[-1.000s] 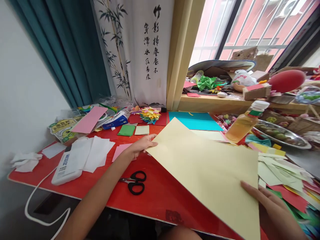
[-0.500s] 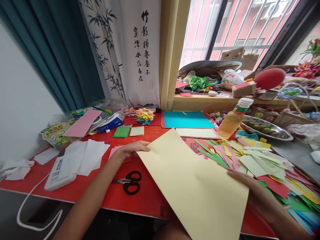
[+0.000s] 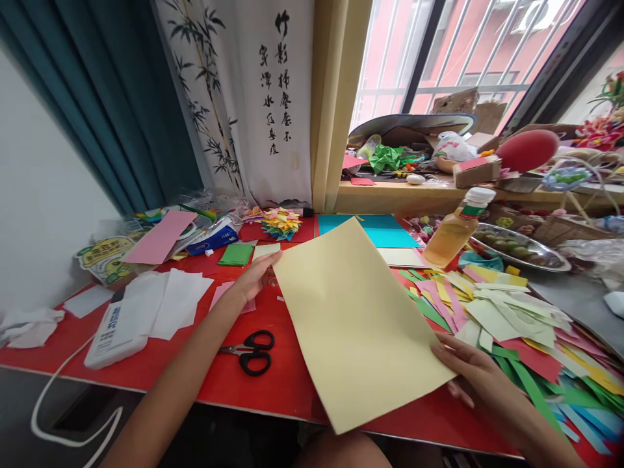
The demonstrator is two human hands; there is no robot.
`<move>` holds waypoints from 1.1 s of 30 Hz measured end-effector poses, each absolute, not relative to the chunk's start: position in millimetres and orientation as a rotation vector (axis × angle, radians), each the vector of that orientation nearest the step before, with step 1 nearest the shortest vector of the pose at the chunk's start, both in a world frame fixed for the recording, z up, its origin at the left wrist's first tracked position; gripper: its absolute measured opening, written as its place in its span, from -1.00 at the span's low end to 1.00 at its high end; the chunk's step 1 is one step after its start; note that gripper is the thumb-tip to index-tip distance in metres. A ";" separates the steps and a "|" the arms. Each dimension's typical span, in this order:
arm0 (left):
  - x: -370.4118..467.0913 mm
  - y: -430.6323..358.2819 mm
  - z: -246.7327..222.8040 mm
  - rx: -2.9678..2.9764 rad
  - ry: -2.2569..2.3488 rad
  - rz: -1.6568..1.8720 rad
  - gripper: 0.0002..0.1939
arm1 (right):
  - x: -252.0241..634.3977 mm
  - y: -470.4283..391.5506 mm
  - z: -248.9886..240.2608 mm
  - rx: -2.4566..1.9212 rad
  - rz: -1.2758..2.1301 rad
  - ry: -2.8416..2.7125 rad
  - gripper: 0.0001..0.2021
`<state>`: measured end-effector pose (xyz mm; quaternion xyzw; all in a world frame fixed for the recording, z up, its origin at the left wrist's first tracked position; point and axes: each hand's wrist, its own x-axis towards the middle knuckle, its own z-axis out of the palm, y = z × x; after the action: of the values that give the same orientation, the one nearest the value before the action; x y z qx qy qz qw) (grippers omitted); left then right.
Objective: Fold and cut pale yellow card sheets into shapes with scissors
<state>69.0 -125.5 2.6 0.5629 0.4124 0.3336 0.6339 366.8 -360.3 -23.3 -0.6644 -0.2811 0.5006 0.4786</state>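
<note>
Smooth matt paper is seen in the pale-yellow rectangular sheet (image 3: 363,325), centre; gloss on the red surface (image 3: 287,374); shiny metal in the oval silver dish (image 3: 556,263), right.

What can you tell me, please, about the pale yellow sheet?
The pale yellow sheet is plain, four-cornered and unfolded, and looks like paper. It is held at a slant over the red table. The left hand grips its left corner; the right hand holds its right edge near the lower right corner.
</note>
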 end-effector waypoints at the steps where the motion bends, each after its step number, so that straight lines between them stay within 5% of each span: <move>1: 69.9 -125.1 0.9 1.309 0.945 0.785 -0.60 | 364.9 -361.7 -25.4 -1.606 1.254 -0.712 -0.41; 15: 87.5 -122.0 -28.3 1.596 0.958 0.854 -0.40 | 333.7 -374.1 -29.5 -1.640 1.102 -0.784 -0.43; 23: 82.9 -118.5 -31.9 1.931 1.155 0.816 -0.26 | 334.8 -374.3 -36.4 -1.902 1.068 -1.023 -0.27; 30: 77.0 -199.1 12.5 2.549 0.865 0.212 -0.53 | 346.7 -392.9 -42.8 -2.027 0.839 -1.336 -0.34; 33: 71.7 -246.9 17.0 2.606 0.661 0.025 -0.44 | 351.4 -400.7 -49.5 -1.999 0.835 -1.509 -0.39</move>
<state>71.7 -246.9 17.0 0.9445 0.2397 0.0090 0.2247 351.4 -400.7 -49.5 -0.7336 -0.5537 0.3063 0.2478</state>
